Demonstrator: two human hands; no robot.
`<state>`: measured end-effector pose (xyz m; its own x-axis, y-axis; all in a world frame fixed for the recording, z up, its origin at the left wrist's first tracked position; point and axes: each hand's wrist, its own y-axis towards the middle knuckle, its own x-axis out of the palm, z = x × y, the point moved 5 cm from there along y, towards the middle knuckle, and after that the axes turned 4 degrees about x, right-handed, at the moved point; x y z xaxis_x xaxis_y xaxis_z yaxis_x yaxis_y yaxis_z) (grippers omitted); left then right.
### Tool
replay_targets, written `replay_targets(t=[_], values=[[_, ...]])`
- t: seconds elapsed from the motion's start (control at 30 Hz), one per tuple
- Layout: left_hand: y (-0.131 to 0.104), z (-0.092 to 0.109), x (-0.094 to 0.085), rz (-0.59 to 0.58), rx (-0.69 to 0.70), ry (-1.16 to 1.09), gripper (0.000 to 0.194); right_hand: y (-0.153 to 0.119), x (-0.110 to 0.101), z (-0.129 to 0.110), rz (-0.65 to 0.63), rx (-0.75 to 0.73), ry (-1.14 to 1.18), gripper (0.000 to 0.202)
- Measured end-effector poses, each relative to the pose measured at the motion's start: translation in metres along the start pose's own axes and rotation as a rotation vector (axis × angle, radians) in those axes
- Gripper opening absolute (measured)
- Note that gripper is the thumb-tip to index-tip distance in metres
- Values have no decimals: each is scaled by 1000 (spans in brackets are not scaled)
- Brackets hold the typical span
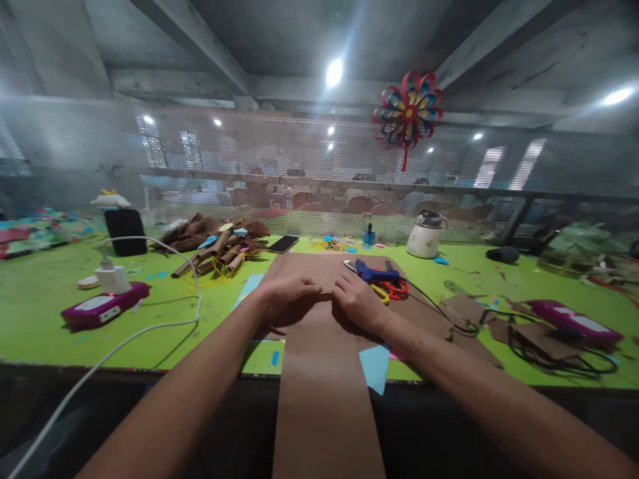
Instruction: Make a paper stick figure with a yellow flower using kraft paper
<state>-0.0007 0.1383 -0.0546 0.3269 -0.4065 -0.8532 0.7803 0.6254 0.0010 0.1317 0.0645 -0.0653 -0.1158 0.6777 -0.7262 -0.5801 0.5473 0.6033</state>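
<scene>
A long strip of brown paper (327,399) runs from the green table down over its front edge toward me. At its far end my left hand (294,293) and my right hand (360,303) grip the two sides, fingers closed on the paper, which looks folded or curled there. More brown sheets (294,266) lie flat beneath. Just beyond my right hand rest a blue glue gun (374,273) and scissors with red and yellow handles (397,289). Light blue paper (374,367) sticks out beside the strip.
On the left are a purple power strip (104,306) with a white cable and a bundle of rolled brown paper (219,253). A phone (283,244) and a white bottle (424,236) stand farther back. Black cords and another purple power strip (574,320) lie right.
</scene>
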Motion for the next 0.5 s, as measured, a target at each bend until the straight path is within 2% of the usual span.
replay_targets(t=[0.17, 0.27, 0.4, 0.5], values=[[-2, -1, 6, 30, 57, -114, 43, -2, 5, 6, -21, 86, 156, 20], [-4, 0, 6, 47, 40, -123, 44, -4, 5, 17, -19, 207, 412, 10], [-4, 3, 6, 54, 34, -154, 45, -8, 7, 33, -43, 501, 856, 26], [-3, 10, 6, 48, 74, -173, 43, -9, 11, 31, -142, 607, 1092, 20]])
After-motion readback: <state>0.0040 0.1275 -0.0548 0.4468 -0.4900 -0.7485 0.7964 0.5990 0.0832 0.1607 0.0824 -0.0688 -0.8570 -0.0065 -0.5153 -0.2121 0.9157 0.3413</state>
